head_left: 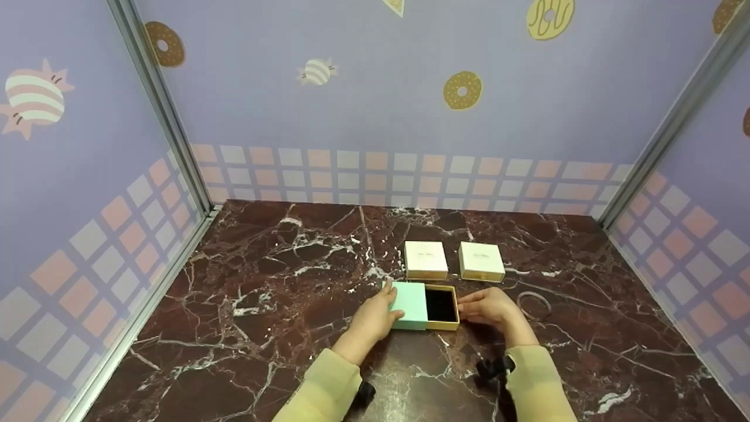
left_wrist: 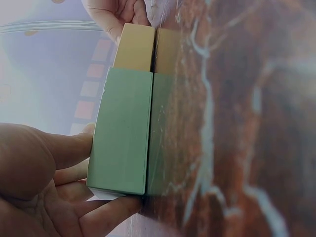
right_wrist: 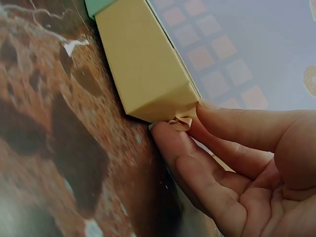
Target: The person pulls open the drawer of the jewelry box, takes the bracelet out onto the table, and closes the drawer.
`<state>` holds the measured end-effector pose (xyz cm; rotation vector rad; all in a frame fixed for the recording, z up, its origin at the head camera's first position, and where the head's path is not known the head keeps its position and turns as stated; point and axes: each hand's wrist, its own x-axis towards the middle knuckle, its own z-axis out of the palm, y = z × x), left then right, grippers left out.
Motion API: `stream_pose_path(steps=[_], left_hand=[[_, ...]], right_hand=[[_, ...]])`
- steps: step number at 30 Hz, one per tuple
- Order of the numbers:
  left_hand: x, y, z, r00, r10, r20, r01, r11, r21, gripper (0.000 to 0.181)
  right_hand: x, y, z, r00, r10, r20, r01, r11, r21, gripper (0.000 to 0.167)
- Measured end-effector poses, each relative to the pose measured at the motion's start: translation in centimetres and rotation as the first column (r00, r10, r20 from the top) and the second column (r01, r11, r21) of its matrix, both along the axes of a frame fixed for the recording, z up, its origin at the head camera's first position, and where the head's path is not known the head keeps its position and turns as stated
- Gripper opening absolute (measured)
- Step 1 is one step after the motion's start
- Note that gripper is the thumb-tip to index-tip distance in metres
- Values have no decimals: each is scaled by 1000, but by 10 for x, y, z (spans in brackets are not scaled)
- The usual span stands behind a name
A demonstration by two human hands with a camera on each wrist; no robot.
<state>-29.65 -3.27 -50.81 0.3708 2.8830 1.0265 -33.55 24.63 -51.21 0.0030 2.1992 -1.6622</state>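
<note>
A small drawer-style gift box lies on the marble table, its mint-green sleeve [head_left: 410, 305] partly off a yellow drawer [head_left: 450, 324]. Black lining [head_left: 439, 306] shows in the drawer's exposed part. My left hand [head_left: 373, 313] grips the sleeve's left end, thumb on one side and fingers round the other, as the left wrist view shows. At the drawer's right end, my right hand [head_left: 489, 305] holds it with thumb and fingertips. A small ribbon loop [right_wrist: 181, 123] sticks out there between the fingertips. A thin bangle-like ring [head_left: 534, 306] lies to the right of that hand.
Two white boxes with yellow bases, a left one [head_left: 426, 258] and a right one [head_left: 481, 261], stand just behind the green box. Patterned purple panels [head_left: 381, 105] with metal corner posts [head_left: 170, 111] enclose the dark red marble table [head_left: 205, 316].
</note>
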Motion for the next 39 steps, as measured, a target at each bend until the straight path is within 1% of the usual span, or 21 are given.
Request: stream_pose_path(steps=[9,17,22,27,31,34,39], left_hand=[[0,0,0,1000,-4,-6,4,1000,-3,62],[1,-1,0,1000,-10,-15,10,1000,-8,62],[1,-1,0,1000,-10,-4,10,1000,4,62],[2,-1,1,1000,-9,-6,9,1000,13,62],[1,0,2,1000,-8,-18,7,1000,-4,62],[1,0,2,1000,-5,-12,5,1000,-7,62],[0,0,3,1000,-5,-10,5,1000,-12,62]], right_hand=[[-1,-18,-3,1000,-13,-16,13,1000,13,32],[1,-32,-4,999,-21,-28,21,1000,12,32],[2,-40,-6,999,-22,-37,22,1000,6,31],[2,-49,-9,998,-27,-59,27,1000,7,30],[3,-55,-10,996,-32,-80,34,999,31,29],[4,-59,-11,995,-29,-97,34,998,46,28],[6,-64,-11,994,-27,-109,32,999,44,28]])
